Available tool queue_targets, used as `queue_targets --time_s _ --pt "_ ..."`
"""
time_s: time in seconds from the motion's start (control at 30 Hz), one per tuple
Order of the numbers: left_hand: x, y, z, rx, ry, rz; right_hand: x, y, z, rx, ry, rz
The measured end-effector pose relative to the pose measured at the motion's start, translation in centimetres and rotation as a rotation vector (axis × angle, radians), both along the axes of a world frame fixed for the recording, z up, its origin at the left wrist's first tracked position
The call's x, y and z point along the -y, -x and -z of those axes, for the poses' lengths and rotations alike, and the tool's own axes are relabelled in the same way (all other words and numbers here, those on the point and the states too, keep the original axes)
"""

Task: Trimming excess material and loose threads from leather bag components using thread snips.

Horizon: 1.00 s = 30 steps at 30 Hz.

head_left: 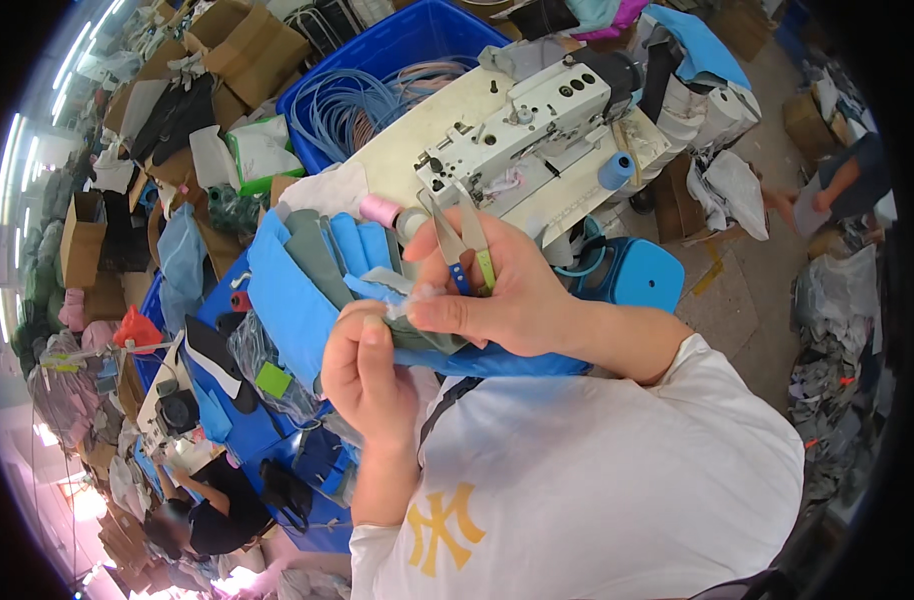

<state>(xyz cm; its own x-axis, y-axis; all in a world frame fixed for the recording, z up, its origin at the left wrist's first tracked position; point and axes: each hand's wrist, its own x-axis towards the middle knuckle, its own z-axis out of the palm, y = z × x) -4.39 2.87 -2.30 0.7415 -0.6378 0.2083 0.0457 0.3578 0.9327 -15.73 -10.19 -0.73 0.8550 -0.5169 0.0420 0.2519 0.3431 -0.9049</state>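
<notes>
Left hand (pixel 369 375) clenched in a pinch: thumb and index finger nipped on a clear scrap (pixel 405 302), no gap that I can see. Right hand (pixel 512 295) closed too, thumb pressing the scrap's other side, fingers wrapped on snips (pixel 449 243). Snips' blades spread in a V, tips up, one grip blue, one yellow-green. Scrap sits between both hands, in front of the person's chest, over the cloth pile. Can't tell from here if it's film or something else.

Writing: yellow letter emblem on the white shirt (pixel 617 480). Pale marks on the blue grip, too small to read. Green-and-white bag (pixel 264 155) back left, print not legible to me.

Counts: one pair of snips, one sewing machine (pixel 522 120) beyond the hands, one blue cone (pixel 615 170) on its table, one pink spool (pixel 380 210) with one pale spool (pixel 412 222) just beside it. One blue bin (pixel 289 100) with blue and pinkish cords (pixel 329 105) inside. One blue stool (pixel 637 275). Blue cloth (pixel 285 290) and grey-green cloth (pixel 313 252) overlap; layers uncountable. Two other people: one lower left (pixel 222 505), one far right (pixel 857 175).
</notes>
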Motion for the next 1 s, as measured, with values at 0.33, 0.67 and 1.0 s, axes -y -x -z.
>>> queue_targets --time_s 0.33,0.67,1.0 --pt "-0.3 -1.2 1.8 0.306 0.051 0.282 0.2 0.1 0.2 0.092 0.227 -0.007" --pt "1.1 -0.6 3.2 0.383 -0.033 0.076 0.7 2.6 0.6 -0.050 0.732 0.529" --pt "1.7 -1.0 1.6 0.641 -0.053 0.128 -1.4 3.7 -1.0 -0.154 0.859 0.177"
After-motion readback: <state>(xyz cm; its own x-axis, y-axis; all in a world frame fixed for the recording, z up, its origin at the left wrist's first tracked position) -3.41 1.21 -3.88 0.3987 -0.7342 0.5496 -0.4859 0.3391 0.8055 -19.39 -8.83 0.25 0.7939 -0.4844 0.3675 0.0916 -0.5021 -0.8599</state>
